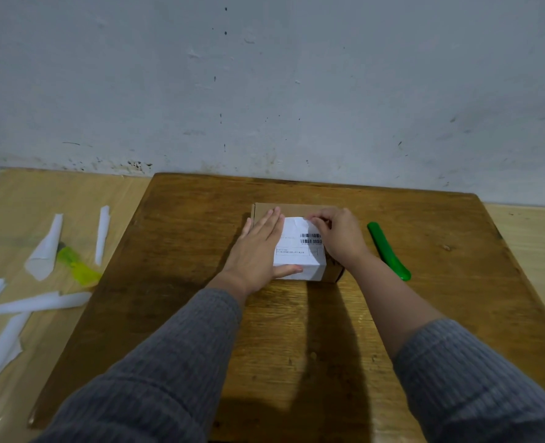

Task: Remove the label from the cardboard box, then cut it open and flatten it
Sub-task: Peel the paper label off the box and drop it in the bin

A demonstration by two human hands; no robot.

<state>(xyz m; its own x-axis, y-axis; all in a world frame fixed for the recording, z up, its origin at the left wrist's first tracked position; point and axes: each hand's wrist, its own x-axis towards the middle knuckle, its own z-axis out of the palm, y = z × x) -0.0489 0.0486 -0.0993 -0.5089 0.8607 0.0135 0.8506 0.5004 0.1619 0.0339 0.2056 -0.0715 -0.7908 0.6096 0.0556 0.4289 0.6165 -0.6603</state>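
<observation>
Label removal under way.
Your left hand (pixel 258 251) is pressing flat on the box (pixel 266 210); your right hand (pixel 338 235) fingertips are pinching the label (pixel 296 254) corner.

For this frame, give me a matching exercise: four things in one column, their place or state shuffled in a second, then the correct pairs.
Things:
1. left hand
2. right hand
3. green cutter
4. paper strips

Place or state:
A. lies on the dark board, right of the box
B. rests flat on the box
C. lie on the light table at far left
D. pinches the far edge of the label

Pairs: 1-B, 2-D, 3-A, 4-C
</observation>
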